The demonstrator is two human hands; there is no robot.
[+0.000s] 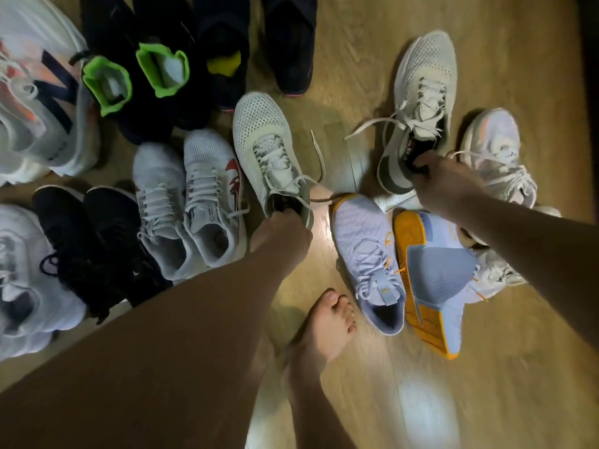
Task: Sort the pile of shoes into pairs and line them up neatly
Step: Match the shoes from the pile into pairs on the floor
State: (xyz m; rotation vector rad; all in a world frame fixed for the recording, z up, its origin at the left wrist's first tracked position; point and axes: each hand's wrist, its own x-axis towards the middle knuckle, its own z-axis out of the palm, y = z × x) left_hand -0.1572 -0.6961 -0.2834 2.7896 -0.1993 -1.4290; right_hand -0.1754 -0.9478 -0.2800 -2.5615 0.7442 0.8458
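1. Left hand (282, 228): fingers pinch the heel collar of the left cream shoe (262, 134), just beside the white red-logo pair (194, 196).
2. Right hand (437, 176): fingers grip the heel collar of the right cream shoe (424, 72), laces loose, well apart from the first.
3. Blue-orange shoes (363, 241) on the wooden floor (356, 59) between the arms, one on its side.

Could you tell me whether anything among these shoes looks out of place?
Yes: the light blue shoe with the orange sole lies tipped on its side, sole showing, while its mate stands upright beside it.
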